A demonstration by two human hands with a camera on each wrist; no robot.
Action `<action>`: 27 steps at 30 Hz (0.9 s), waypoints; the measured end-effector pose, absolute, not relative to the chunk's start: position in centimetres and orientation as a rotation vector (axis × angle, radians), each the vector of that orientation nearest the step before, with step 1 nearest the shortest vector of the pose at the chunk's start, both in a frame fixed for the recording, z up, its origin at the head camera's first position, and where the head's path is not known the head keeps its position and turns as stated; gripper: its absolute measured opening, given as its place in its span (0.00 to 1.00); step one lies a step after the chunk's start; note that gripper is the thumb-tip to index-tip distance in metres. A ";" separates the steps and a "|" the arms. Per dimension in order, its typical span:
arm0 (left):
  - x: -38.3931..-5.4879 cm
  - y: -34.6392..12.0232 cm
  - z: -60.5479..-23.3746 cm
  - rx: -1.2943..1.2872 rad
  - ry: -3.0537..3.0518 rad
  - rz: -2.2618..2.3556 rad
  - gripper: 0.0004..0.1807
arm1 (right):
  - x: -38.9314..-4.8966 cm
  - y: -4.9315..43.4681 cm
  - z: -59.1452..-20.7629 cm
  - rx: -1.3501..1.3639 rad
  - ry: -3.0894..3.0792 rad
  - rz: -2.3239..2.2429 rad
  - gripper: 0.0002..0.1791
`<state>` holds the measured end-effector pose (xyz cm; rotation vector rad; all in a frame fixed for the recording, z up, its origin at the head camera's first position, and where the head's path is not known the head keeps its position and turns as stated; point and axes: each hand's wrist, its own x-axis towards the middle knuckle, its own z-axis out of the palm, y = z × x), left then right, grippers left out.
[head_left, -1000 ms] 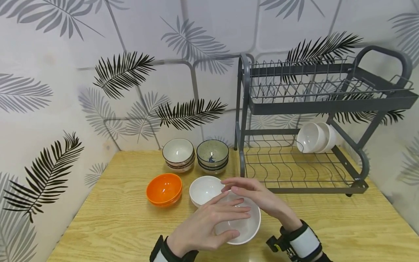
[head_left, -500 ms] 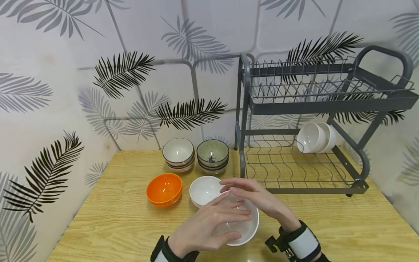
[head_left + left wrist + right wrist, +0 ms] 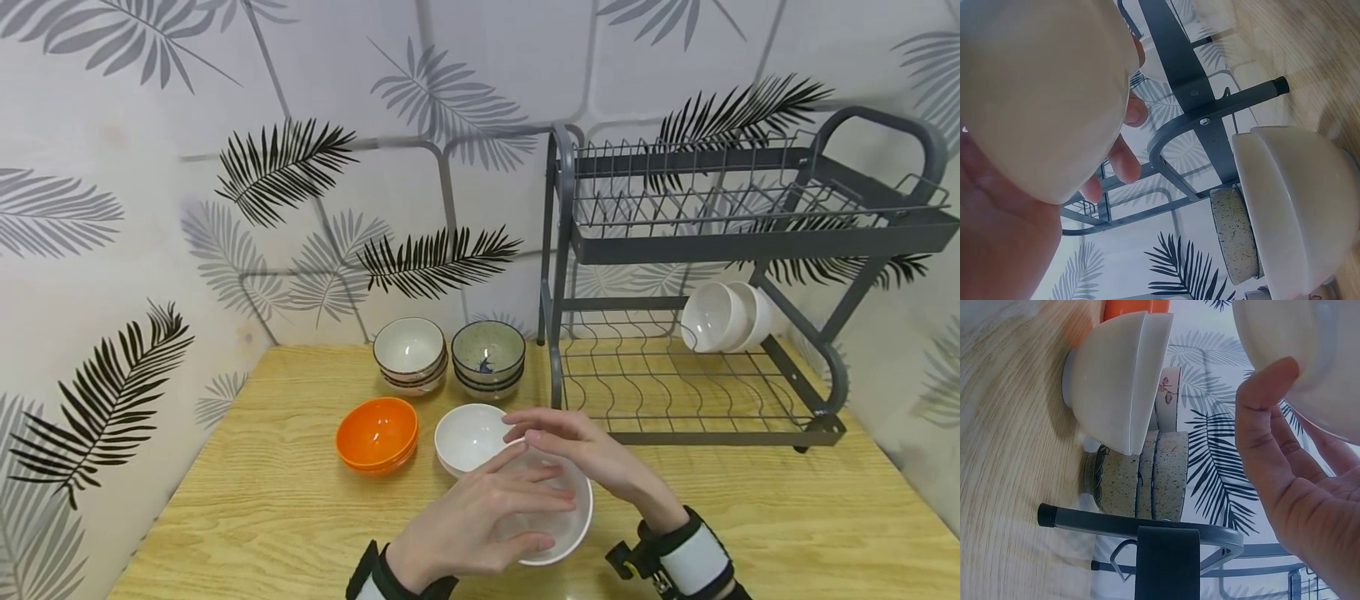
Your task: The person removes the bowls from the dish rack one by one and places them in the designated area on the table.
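A white bowl (image 3: pixel 551 521) is held up off the table, its opening toward the head camera. My right hand (image 3: pixel 592 446) holds it at the far right side; in the right wrist view one finger (image 3: pixel 1272 381) bends against the underside by the foot ring. My left hand (image 3: pixel 476 521) lies across the opening with its fingers spread and fairly straight. The left wrist view shows the bowl's outside (image 3: pixel 1041 94) with left fingertips beyond the rim; whether they touch it I cannot tell. Just behind are nested white bowls (image 3: pixel 467 439).
Nested orange bowls (image 3: pixel 375 433) sit on the wooden table (image 3: pixel 277 517) at left. Stacks of dark-rimmed white bowls (image 3: pixel 408 346) and speckled green-grey bowls (image 3: pixel 487 350) stand behind. A two-tier grey dish rack (image 3: pixel 712 437) at right bears two white bowls (image 3: pixel 712 317) on its lower tier.
The held bowl has shifted slightly left and toward the front edge. The right hand has moved very slightly left; the left hand has hardly moved.
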<state>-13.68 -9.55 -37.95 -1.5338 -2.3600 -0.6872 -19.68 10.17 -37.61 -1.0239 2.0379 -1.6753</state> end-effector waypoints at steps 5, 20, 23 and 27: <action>-13.7 -9.5 -37.9 -1.529 -2.354 -0.681 0.18 | -19.6 10.2 -37.7 -1.021 2.039 -1.674 0.21; -13.5 -9.3 -37.8 -1.513 -2.395 -0.609 0.18 | -19.5 10.2 -37.7 -1.031 2.056 -1.658 0.20; -13.4 -9.3 -37.8 -1.509 -2.404 -0.610 0.18 | -19.4 10.2 -37.7 -1.031 2.054 -1.660 0.20; -13.4 -9.3 -37.8 -1.505 -2.409 -0.610 0.18 | -19.4 10.1 -37.6 -1.024 2.059 -1.660 0.20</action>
